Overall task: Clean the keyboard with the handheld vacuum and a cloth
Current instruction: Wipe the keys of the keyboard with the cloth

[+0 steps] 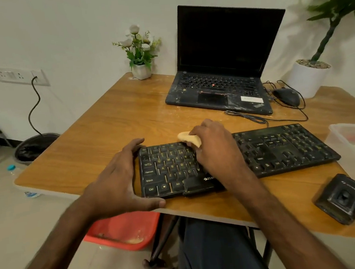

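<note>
Left hand (120, 180) grips keyboard (284, 148) lying left-right; right hand (216, 150) holds cloth (189, 138).

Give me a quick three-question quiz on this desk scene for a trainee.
1. True or false: the right hand holds the cloth on the keyboard.
2. Which part of the keyboard does the left hand grip? A. its left end B. its right end C. its middle
3. Is the laptop screen lit or dark?

Key: 1 true; 2 A; 3 dark.
</note>
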Demonstrator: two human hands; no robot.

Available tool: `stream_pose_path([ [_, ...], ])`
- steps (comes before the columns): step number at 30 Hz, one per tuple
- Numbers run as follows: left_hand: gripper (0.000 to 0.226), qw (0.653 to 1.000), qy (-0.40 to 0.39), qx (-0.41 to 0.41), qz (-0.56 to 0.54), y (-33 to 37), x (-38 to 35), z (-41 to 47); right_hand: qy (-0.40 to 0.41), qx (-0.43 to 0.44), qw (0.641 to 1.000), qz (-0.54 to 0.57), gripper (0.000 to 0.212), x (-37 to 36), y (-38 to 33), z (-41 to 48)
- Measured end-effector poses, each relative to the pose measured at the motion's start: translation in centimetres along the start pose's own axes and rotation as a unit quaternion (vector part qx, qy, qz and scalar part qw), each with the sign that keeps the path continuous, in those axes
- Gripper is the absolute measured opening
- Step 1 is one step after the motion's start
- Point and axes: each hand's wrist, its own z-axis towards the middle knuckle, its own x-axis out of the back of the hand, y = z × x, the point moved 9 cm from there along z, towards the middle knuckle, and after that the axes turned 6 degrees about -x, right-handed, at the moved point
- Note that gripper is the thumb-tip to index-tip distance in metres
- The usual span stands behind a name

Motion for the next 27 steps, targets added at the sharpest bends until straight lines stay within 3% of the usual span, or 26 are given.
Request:
stream_pose_path([
  [3, 0.146, 1.0, 0.003, -0.003, 0.029, 0.3, -0.2, 0.2, -0.019, 0.031, 0.999, 0.024, 0.041, -0.5, -3.0, -0.1],
  [8, 0.145, 1.0, 0.003, 0.0, 0.031, 0.2, -0.1, -0.1, -0.063, 0.164, 0.984, -0.015, 0.045, -1.7, -8.8, -1.1],
  [16, 0.139, 0.999, 0.007, -0.007, 0.049, 0.1, -0.2, -0.3, -0.03, 0.041, 0.998, -0.037, 0.038, 0.2, -1.0, -0.5],
  [22, 0.138, 0.999, 0.014, -0.014, 0.038, 0.2, 0.1, -0.3, -0.063, 0.133, 0.989, -0.001, 0.047, -1.7, -8.5, -1.6],
  [27, 0.134, 0.999, 0.012, -0.003, 0.042, -0.2, 0.1, -0.4, -0.058, 0.072, 0.996, -0.017, 0.041, -0.5, -3.5, -0.9],
])
